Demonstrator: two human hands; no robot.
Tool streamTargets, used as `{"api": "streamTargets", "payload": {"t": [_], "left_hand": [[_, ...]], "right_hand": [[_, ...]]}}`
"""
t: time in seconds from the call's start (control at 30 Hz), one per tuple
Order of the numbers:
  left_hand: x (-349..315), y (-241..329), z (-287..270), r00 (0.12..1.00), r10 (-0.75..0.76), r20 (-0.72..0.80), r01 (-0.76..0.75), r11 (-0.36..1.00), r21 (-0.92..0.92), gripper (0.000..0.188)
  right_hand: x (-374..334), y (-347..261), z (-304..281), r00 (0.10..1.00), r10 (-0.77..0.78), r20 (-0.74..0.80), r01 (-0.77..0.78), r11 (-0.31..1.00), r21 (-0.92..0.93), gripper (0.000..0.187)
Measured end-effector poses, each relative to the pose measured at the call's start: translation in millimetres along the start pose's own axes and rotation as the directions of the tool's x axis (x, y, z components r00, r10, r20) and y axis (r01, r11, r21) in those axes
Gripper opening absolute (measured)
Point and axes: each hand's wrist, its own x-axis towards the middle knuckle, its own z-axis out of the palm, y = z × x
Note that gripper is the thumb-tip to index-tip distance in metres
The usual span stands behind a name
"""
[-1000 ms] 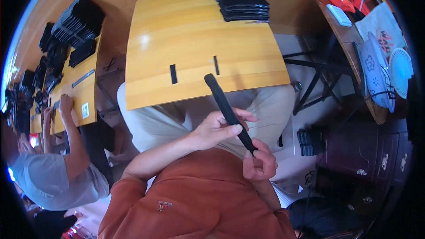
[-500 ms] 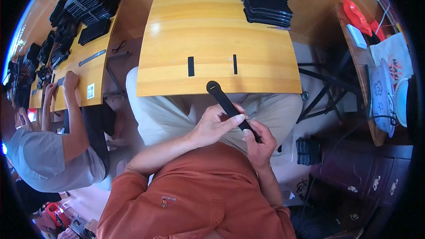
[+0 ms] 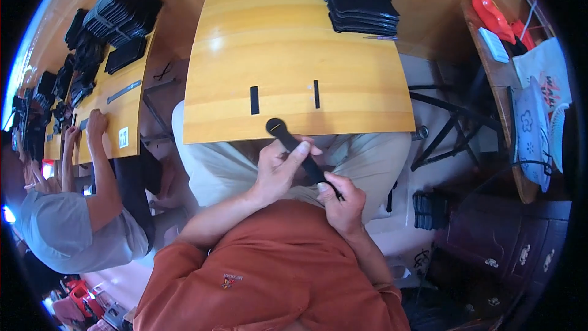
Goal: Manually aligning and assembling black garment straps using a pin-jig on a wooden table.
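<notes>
A black strap point(image 3: 313, 170) with a round, slotted end slants between my hands, just off the table's near edge. My left hand point(image 3: 275, 168) pinches it below the round end, thumb on top. Lower down, my right hand point(image 3: 345, 204) grips the strap's other end between thumb and fingers, hiding the tip. On the yellow wooden table point(image 3: 245, 43) lie two short black strips: a wider strip point(image 3: 255, 100) on the left and a narrower strip point(image 3: 316, 94) to its right.
Banded black pieces form a stack point(image 3: 361, 9) at the table's far right, a thin pointed tool point(image 3: 383, 38) beside it. On my left a co-worker point(image 3: 73, 227) works at another table point(image 3: 125, 110) with black stacks. A wooden side table point(image 3: 520, 175) stands right, a black bundle point(image 3: 430, 210) below it.
Both hands and the strap have shifted slightly left. My right hand has slid a little away from my left, and the round end has tilted further left.
</notes>
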Motion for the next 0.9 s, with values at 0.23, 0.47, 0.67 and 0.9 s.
{"api": "streamTargets", "payload": {"t": [0.23,0.47,0.67,0.9], "left_hand": [[4,6,15,0.973,0.073,-0.219,-0.119,0.972,-0.204,0.02],[25,30,10,0.918,-0.102,-0.384,-0.09,0.888,-0.452,0.033],[30,48,-19,0.907,-0.113,-0.406,-0.063,0.917,-0.395,0.044],[10,27,-36,0.924,-0.371,-0.093,0.236,0.744,-0.625,0.054]], "right_hand": [[11,-8,16,0.991,-0.07,0.116,0.05,0.985,0.166,0.018],[21,-10,25,0.966,-0.074,0.248,0.035,0.986,0.161,0.021],[104,0,-8,0.779,-0.518,0.354,0.613,0.748,-0.254,0.018],[310,87,-76,0.92,-0.338,0.198,0.326,0.381,-0.865,0.031]]}}
